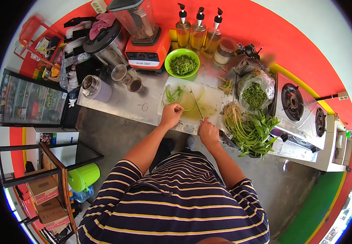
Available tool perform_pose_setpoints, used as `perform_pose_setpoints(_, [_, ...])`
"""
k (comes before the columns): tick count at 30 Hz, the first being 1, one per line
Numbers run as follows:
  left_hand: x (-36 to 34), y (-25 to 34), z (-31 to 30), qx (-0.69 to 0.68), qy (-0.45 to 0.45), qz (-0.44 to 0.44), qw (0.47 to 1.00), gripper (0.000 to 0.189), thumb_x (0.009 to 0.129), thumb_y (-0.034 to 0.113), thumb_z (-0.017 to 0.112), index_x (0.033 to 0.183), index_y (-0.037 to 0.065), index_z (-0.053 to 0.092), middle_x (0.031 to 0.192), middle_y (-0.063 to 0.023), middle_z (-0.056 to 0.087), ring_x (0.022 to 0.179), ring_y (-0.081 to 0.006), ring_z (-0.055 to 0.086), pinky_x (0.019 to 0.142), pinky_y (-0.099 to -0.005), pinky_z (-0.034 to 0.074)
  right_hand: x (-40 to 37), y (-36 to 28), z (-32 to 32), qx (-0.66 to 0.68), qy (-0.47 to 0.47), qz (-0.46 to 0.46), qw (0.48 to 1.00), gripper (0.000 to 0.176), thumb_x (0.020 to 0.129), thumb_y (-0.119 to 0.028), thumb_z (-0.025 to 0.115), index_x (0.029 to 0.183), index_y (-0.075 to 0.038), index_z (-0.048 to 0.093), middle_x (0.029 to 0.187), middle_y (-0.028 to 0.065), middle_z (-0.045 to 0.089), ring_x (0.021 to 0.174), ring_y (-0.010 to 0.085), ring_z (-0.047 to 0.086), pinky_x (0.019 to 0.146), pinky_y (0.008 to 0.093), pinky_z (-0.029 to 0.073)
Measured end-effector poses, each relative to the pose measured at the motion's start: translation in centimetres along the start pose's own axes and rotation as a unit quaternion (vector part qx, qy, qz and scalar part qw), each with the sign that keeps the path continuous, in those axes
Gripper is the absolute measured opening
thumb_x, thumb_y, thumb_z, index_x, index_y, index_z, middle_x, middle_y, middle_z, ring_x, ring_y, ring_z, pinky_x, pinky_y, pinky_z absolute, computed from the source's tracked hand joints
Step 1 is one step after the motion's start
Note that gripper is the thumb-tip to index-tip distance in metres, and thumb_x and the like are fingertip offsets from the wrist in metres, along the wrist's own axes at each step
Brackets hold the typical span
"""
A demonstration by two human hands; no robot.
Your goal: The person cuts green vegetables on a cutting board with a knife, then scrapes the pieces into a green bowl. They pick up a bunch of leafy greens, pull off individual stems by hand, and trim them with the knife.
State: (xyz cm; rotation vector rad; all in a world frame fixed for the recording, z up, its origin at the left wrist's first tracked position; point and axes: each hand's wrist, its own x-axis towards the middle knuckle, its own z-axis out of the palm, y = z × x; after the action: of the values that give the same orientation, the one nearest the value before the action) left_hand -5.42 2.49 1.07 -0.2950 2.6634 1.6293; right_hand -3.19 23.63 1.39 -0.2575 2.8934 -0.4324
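Note:
A white cutting board (213, 94) lies on the metal counter, with green leaves (174, 94) and thin stems on it. My right hand (209, 131) is closed round the handle of a knife (197, 104), whose blade points away over the board. At the board's left front edge is my left hand (172, 115), its fingers pinched together near the curved stems; what they hold is too small to name. Behind the board stands a green bowl (167, 62) of cut greens. To the right lies a bunch of leafy greens with roots (251, 132), beside a plastic bag (267, 83) of chopped greens.
A red blender (146, 55) and pump bottles (198, 32) stand along the back. Glasses (135, 84) and a metal-topped container (98, 89) are at the left. A gas stove (302, 118) is at the right. The counter's front edge (143, 120) runs before my body.

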Motion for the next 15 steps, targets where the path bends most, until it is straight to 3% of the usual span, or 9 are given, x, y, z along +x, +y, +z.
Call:
perform_pose_setpoints(5, [0.1, -0.3, -1.4, -0.006, 0.039, 0.023, 0.999, 0.006, 0.083, 0.006, 0.070, 0.089, 0.003, 0.072, 0.080, -0.0116, 0.072, 0.074, -0.0228, 0.069, 0.068, -0.0337, 0.053, 0.8, 0.3, -1.9, 0.028, -0.012, -0.016, 0.999, 0.029, 0.102, -0.030, 0.052, 0.099, -0.002, 0.052, 0.074, 0.0247, 0.069, 0.076, 0.0429, 0.071, 0.068, 0.0517, 0.057])
perform_pose_setpoints(8, [0.3, -0.1, -2.6, 0.045, 0.069, -0.011, 0.996, 0.008, 0.084, 0.004, 0.068, 0.091, 0.003, 0.073, 0.087, -0.0133, 0.073, 0.079, -0.0239, 0.070, 0.071, -0.0342, 0.053, 0.7, 1.9, -2.3, 0.098, -0.006, -0.039, 0.994, 0.030, 0.101, -0.030, 0.053, 0.100, 0.000, 0.053, 0.074, 0.0285, 0.067, 0.076, 0.0476, 0.068, 0.069, 0.0557, 0.055])
perform_pose_setpoints(10, [0.4, -0.8, -2.9, 0.110, 0.115, 0.043, 0.986, 0.010, 0.080, 0.002, 0.069, 0.088, 0.005, 0.072, 0.093, -0.0136, 0.071, 0.088, -0.0299, 0.067, 0.080, -0.0393, 0.052, 0.2, 2.9, -2.5, 0.144, 0.000, -0.051, 0.988, 0.030, 0.101, -0.029, 0.053, 0.099, 0.001, 0.053, 0.073, 0.0305, 0.065, 0.074, 0.0503, 0.065, 0.068, 0.0576, 0.053])
perform_pose_setpoints(15, [0.2, 0.5, -2.5, 0.195, 0.192, 0.101, 0.957, 0.016, 0.075, 0.000, 0.071, 0.090, 0.007, 0.070, 0.102, -0.0122, 0.066, 0.101, -0.0339, 0.060, 0.091, -0.0443, 0.047, -1.5, 4.6, -4.4, 0.260, 0.064, -0.034, 0.963, 0.030, 0.099, -0.026, 0.058, 0.092, 0.002, 0.055, 0.073, 0.0324, 0.061, 0.072, 0.0537, 0.058, 0.064, 0.0585, 0.045])
